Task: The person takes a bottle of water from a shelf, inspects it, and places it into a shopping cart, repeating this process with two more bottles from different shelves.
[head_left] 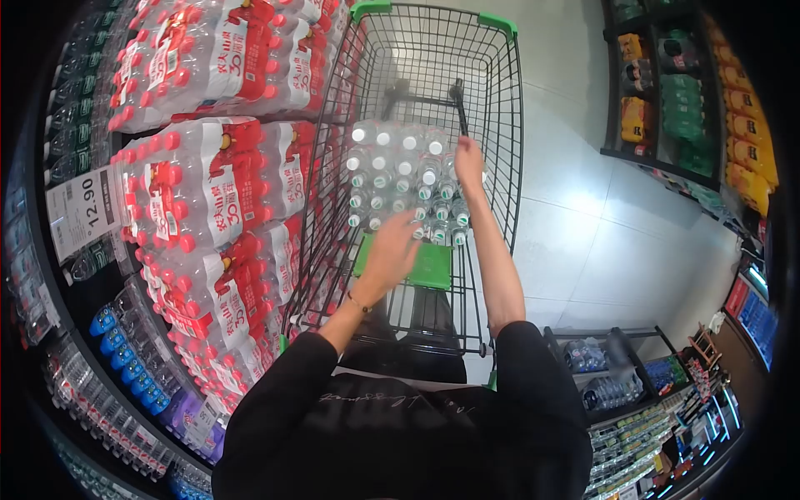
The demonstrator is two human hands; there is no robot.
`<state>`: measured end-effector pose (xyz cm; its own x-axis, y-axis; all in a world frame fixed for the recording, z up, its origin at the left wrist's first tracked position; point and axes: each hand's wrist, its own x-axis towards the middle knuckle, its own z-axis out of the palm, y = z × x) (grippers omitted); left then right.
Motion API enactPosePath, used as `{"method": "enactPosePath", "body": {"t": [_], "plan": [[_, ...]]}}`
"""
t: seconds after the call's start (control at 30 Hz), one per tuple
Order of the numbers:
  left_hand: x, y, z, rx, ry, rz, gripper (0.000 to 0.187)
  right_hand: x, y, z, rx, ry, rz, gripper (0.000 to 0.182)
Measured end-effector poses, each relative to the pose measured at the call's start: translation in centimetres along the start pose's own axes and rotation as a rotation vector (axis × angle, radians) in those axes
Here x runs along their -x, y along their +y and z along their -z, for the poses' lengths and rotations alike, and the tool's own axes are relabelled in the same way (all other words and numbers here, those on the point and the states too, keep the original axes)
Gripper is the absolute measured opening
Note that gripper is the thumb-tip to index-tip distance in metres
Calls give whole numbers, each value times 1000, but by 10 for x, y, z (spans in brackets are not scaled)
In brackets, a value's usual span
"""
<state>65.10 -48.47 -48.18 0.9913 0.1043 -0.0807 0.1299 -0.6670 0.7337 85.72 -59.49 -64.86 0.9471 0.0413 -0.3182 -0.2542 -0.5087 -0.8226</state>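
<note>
Clear bottles with white and green-marked caps (pixel 404 168) stand packed in several rows inside a wire shopping cart (pixel 510 108). My left hand (pixel 393 252), slightly blurred, is over the near edge of the bottles and the cart's green panel (pixel 431 265), its fingers apart and holding nothing visible. My right hand (pixel 470 165) reaches into the cart beside the right edge of the bottles. Its fingers are mostly hidden, so its grip cannot be made out. A black bar (pixel 461 107) extends forward from beside that hand; whether they touch is unclear.
Red-and-white bottle packs (pixel 221 187) are stacked close along the cart's left side, by a shelf with a 12.90 price sign (pixel 84 213). Pale floor (pixel 560 196) lies to the right. Drink shelves (pixel 612 96) stand at upper right, with more bottle racks (pixel 612 390) at lower right.
</note>
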Motion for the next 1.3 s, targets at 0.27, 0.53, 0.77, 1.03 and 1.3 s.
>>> {"method": "enactPosePath", "body": {"t": [0.27, 0.53, 0.77, 1.03, 1.3], "plan": [[150, 65, 64, 138, -25, 3, 11, 247, -125, 107, -48, -400, 200, 16], [307, 41, 75, -92, -96, 9, 5, 443, -110, 159, 144, -637, 497, 14], [331, 21, 50, -318, -34, -5, 15, 496, -46, 137, 664, -624, 559, 31], [343, 16, 45, -337, 13, -57, 45, 487, -37, 142, 887, -784, 665, 41], [355, 20, 18, -391, 96, -16, 64, 479, -25, 141, 792, -923, 624, 31]]}}
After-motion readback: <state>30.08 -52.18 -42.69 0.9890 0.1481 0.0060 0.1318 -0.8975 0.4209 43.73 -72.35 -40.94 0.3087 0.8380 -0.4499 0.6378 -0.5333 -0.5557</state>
